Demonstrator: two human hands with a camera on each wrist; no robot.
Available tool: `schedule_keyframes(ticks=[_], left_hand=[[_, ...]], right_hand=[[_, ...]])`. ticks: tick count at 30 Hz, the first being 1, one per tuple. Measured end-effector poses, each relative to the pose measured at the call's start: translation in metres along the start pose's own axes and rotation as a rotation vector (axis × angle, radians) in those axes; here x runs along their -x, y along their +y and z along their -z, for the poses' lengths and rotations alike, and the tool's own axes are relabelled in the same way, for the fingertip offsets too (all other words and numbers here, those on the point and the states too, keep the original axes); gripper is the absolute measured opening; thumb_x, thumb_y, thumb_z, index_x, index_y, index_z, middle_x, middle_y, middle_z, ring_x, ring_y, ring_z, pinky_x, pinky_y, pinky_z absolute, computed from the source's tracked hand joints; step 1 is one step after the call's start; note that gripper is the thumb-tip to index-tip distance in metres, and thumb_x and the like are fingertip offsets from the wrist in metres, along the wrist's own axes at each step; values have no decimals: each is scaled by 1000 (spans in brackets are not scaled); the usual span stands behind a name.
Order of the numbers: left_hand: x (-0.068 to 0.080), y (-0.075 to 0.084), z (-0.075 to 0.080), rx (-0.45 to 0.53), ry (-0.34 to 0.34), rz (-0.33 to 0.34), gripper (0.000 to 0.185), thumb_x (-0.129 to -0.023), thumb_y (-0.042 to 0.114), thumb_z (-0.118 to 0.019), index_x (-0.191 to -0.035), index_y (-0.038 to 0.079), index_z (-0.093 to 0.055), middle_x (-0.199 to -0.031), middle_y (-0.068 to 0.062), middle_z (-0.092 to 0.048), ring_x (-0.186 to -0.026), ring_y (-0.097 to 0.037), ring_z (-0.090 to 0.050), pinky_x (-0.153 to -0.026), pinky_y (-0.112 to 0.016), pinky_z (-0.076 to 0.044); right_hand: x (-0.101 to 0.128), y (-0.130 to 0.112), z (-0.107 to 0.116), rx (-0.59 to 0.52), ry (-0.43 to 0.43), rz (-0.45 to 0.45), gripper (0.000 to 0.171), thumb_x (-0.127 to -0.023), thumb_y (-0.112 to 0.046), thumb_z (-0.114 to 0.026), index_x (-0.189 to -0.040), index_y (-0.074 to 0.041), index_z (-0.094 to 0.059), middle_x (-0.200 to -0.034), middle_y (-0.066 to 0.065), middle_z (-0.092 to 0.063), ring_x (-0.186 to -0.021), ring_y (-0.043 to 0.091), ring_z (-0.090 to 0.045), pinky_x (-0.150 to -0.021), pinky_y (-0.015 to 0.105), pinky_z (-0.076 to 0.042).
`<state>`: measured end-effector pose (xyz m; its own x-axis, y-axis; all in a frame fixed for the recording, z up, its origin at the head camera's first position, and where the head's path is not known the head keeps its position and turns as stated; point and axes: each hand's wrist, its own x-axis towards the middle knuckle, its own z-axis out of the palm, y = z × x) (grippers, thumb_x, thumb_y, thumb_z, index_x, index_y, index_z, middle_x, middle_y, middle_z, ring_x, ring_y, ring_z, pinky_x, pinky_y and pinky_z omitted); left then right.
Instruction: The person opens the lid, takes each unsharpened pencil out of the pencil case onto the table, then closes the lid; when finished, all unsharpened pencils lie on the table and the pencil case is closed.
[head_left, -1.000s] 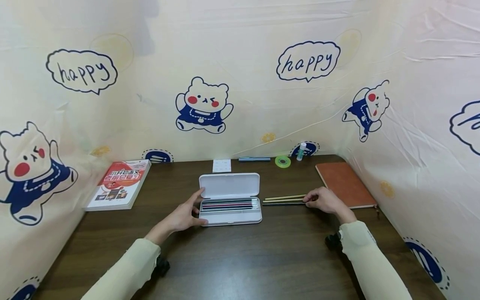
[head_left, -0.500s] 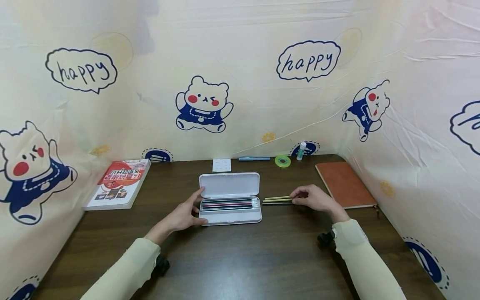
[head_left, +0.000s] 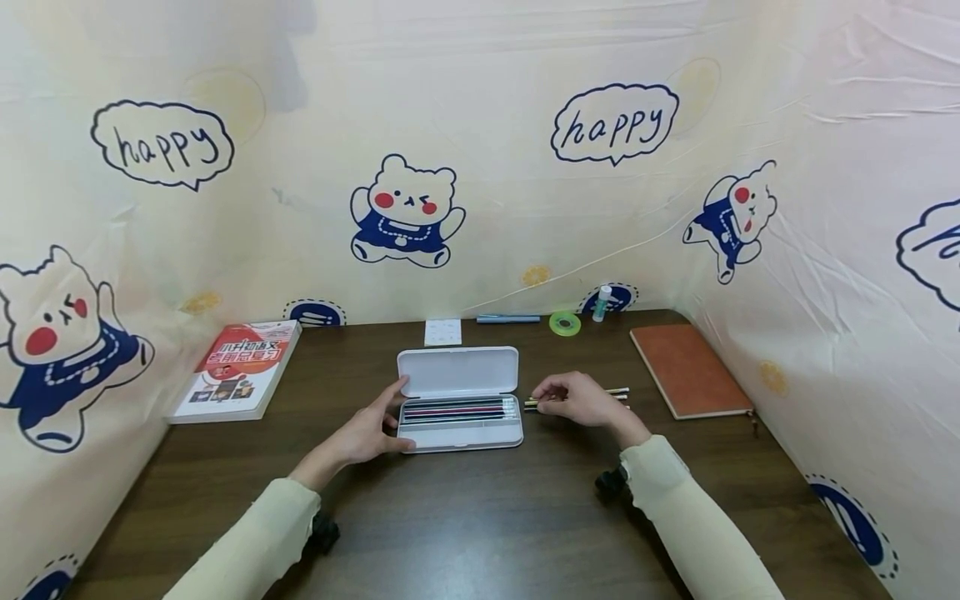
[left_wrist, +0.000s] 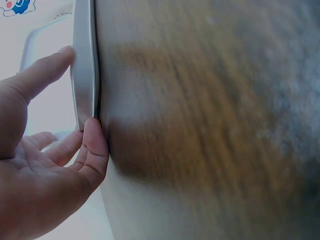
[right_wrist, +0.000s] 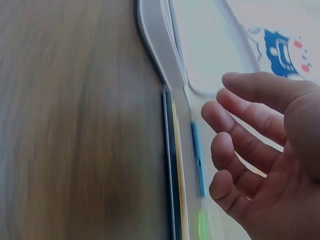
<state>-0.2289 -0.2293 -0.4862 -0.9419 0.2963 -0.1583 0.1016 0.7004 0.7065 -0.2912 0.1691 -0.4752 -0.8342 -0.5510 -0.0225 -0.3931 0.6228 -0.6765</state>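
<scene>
While the left hand (head_left: 365,433) braces the near-left corner of the open white pencil case (head_left: 460,398), thumb and fingertips touching its rim with fingers fairly straight, the right hand (head_left: 577,398) sits just right of the case over the loose pencils (head_left: 617,392) on the dark table (head_left: 480,517), fingers bent down towards them, though whether they actually pinch one I cannot tell. These look light, stiff, thin and prone to roll, so I'd judge a mid-shaft pinch the safest hold. The right wrist view shows loosely curled fingers holding nothing and pencils edge-on beside the case, while only the head view takes in the orange notebook (head_left: 688,369) and green tape roll (head_left: 565,323) farther back.
</scene>
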Motion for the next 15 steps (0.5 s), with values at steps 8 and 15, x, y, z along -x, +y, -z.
schedule_keyframes(ticks=[8,15], left_hand=[[0,1,1,5,6,-7,109,-80,25,-85,-161,21,-11,-150,-22,-46,-107,-24,-56,-94,-44,-48],[1,2,0,7,3,-10,109,-80,25,-85,-161,19,-11,-150,-22,-46,-106,-24,-56,-93,-44,-48]], right_hand=[[-16,-26,-22,66,-17,97,15,-93,-19,-71,-106,-14,-74,-90,-4,-70,-74,12,-54,-66,23,-45],[-26,-38,-36,137,-63,87,14,-93,-18,-71,-106,-17,-75,-94,-6,-71,-79,10,-55,-75,26,-47]])
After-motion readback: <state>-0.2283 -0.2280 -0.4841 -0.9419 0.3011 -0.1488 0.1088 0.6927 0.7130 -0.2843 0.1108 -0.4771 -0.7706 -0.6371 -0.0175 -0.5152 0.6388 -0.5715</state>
